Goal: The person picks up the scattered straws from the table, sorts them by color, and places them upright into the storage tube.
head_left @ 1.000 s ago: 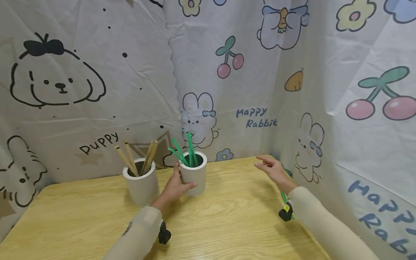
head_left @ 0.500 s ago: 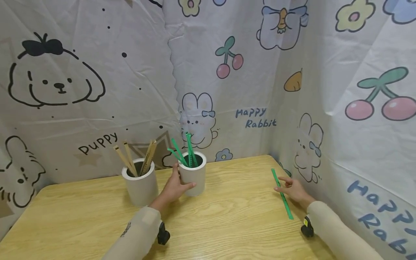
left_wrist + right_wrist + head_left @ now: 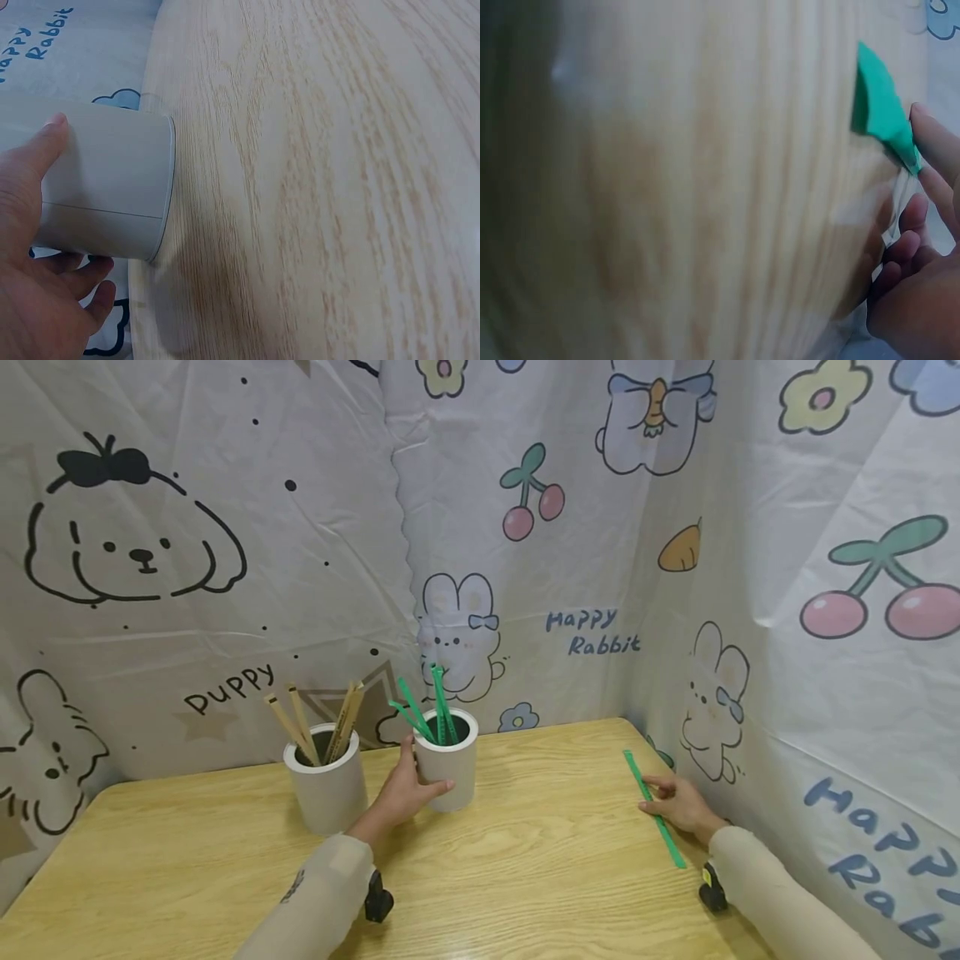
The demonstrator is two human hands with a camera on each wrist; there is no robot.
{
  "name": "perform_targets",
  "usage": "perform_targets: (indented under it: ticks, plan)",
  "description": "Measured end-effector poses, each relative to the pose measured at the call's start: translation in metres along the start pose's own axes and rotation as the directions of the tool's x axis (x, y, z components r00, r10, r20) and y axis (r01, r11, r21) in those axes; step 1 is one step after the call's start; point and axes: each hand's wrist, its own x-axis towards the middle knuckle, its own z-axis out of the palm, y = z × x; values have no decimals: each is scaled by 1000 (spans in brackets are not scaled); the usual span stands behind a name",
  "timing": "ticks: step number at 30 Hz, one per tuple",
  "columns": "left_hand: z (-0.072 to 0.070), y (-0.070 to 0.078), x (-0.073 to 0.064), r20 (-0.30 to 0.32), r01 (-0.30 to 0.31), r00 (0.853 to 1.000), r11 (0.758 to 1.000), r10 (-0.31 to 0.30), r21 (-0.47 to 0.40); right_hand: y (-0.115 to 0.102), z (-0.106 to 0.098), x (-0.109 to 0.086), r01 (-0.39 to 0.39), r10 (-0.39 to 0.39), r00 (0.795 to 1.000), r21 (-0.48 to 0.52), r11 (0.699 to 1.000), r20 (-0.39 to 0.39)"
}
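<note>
My left hand (image 3: 401,793) grips a white pen cup (image 3: 453,777), its thumb across the front and a finger at the left side. In the left wrist view the thumb (image 3: 49,142) lies along the cup's wall. Several narrow green strips (image 3: 442,714) stand in that cup. At the table's right side, my right hand (image 3: 678,806) pinches another long green strip (image 3: 663,835) near its middle, between thumb and forefinger. It lies slantwise along the tabletop. The right wrist view shows part of this green strip (image 3: 885,105) beside the fingertips, somewhat blurred.
Left of the gripped cup stands a second white cup (image 3: 330,797) with several tan sticks (image 3: 345,722) in it. Both cups are on a wood-grain table (image 3: 525,877) with rounded corners. A printed cloth (image 3: 337,568) hangs behind the table and on the right.
My right hand has moved down and to the right onto the loose green strip, whose near end has shifted slightly rightward. My left hand and both cups have stayed in place.
</note>
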Motion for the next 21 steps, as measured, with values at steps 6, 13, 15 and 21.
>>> perform_targets:
  ticks: [6, 13, 15, 21]
  plan:
    - [0, 1, 0, -1, 3, 1000, 1000, -3, 3, 3, -2, 1, -3, 2, 1000, 20, 1000, 13]
    - [0, 1, 0, 1, -5, 1000, 1000, 5, -8, 6, -7, 0, 8, -10, 999, 37, 999, 52]
    - [0, 1, 0, 2, -5, 1000, 1000, 5, -2, 6, -7, -1, -2, 0, 999, 41, 999, 51]
    - [0, 1, 1, 1, 2, 1000, 1000, -2, 5, -1, -7, 0, -60, 61, 998, 28, 998, -32]
